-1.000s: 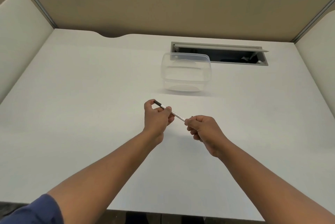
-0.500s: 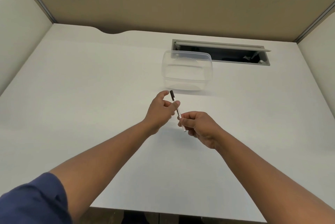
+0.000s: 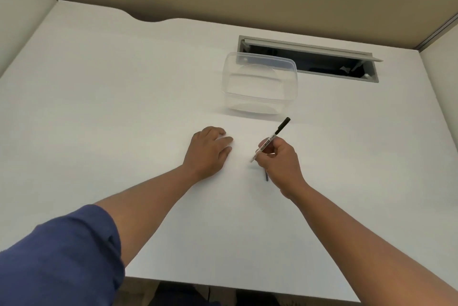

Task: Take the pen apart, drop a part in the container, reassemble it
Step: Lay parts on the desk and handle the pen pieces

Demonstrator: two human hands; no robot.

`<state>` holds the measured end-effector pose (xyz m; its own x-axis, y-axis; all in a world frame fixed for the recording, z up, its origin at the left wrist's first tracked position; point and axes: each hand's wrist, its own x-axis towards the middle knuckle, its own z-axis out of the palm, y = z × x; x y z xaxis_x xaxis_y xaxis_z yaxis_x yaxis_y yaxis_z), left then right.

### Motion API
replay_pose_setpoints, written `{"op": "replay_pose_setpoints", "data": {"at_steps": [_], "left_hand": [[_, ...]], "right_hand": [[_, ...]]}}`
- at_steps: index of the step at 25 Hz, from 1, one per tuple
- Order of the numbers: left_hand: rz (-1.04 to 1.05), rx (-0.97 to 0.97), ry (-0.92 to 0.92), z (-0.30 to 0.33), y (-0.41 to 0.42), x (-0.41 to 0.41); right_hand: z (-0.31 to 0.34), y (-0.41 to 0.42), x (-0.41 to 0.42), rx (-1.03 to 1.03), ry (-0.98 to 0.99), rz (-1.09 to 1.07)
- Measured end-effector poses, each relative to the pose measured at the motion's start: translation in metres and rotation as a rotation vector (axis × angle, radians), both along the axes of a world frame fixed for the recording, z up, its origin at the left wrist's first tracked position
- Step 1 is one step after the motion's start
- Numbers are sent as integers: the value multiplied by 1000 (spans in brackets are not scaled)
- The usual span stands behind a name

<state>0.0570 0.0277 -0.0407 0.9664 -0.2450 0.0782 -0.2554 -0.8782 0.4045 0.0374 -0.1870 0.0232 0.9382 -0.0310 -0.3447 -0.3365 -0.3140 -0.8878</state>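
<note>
My right hand (image 3: pixel 280 162) grips a pen (image 3: pixel 271 138) with a white printed barrel. Its black end points up and to the right, toward the container, and its pale lower tip sticks out to the left of my fingers. A short dark sliver (image 3: pixel 266 176) shows under this hand; I cannot tell what it is. My left hand (image 3: pixel 209 151) lies palm down on the desk to the left of the pen, apart from it, with nothing visible in it. The clear plastic container (image 3: pixel 257 105) stands open just beyond both hands and looks empty.
The white desk (image 3: pixel 124 107) has beige partition walls at the back and on both sides. An open cable slot (image 3: pixel 322 56) sits in the desk right behind the container. The near desk edge runs below my forearms.
My left hand let go of the pen and dropped flat onto the desk. My right hand swung the pen so its black end now points up and right. The camera tilted down.
</note>
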Motion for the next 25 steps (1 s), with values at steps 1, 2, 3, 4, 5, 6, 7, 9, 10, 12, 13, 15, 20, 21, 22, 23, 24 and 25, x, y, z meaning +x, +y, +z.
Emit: {"op": "replay_pose_setpoints", "data": {"at_steps": [1,2,3,4,5,6,7,9,10,12,13,15,20,21,22,23,24,25], "left_hand": [[-16,17,-41,-3,2,0],[-26,32,-70,-5,3,-1],[-29,42,-88,-7,4,-1],[-29,48,-100,-9,4,-2],[-29,52,-105,-10,4,-1],[-33,58,-104,-11,4,-1],[-38,66,-98,-12,3,-1],[-41,82,-79,-13,3,0],[-42,86,-69,-14,3,1],[-44,93,-55,-15,3,1],[-47,97,-53,-16,3,1],[-48,100,-51,-15,3,2],[-44,95,-55,-14,2,1],[-46,97,-58,-14,2,1],[-45,97,-61,-15,2,1],[-43,95,-63,-15,2,1],[-40,91,-64,-15,2,1],[-37,85,-65,-15,2,1]], "right_hand": [[-3,0,0,-33,-32,18],[-5,0,0,-57,-55,28],[-8,0,0,-72,-72,34],[-10,-1,1,-83,-90,40],[-11,-1,1,-95,-114,50],[-12,-1,1,-114,-145,66],[-13,-2,0,-142,-184,90],[-13,-3,-1,-229,-261,143],[-14,-4,-1,-275,-289,163],[-17,-6,0,-355,-320,210],[-19,-7,1,-391,-320,245],[-22,-8,1,-408,-301,293],[-23,-10,-2,-350,-282,258],[-22,-11,-3,-321,-278,235],[-21,-11,-4,-300,-279,214],[-19,-11,-4,-287,-278,200],[-17,-11,-4,-276,-270,189],[-15,-11,-3,-267,-256,178]]}}
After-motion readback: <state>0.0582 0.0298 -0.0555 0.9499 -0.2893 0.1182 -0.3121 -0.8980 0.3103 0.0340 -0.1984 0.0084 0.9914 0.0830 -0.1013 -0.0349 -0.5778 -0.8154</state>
